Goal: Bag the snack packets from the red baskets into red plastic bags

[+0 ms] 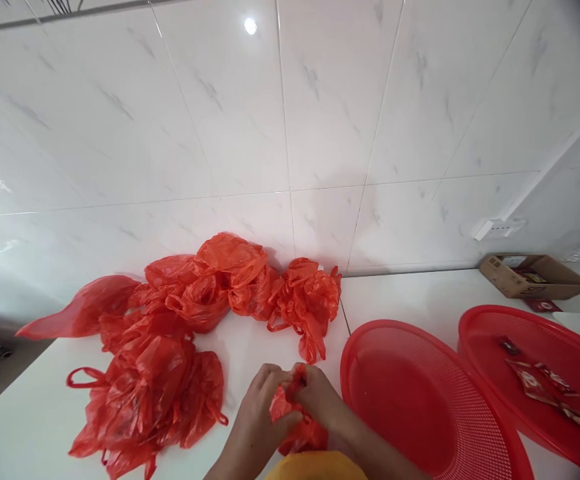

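Bags [157,373], red plastic, crumpled: heaped on the left of the white table [253,343], a loop handle sticking out, the rest strung along the foot of the tiled wall [220,133]. Left hand [264,410]: fingers and thumb bent around the upper part of a single bag [307,435], grasping it. That bag: red, rumpled, between both hands, just above a yellow garment [315,467] (the person's own, I take it). Right hand [315,397]: fingers curled on the same bag's bunched top. Basket [400,393], red, mesh-sided: beside the right forearm. Second basket [485,317], red: farther right, with small packets [530,383] inside. Box [515,287], cardboard, open-topped: behind it, below a socket [497,229].
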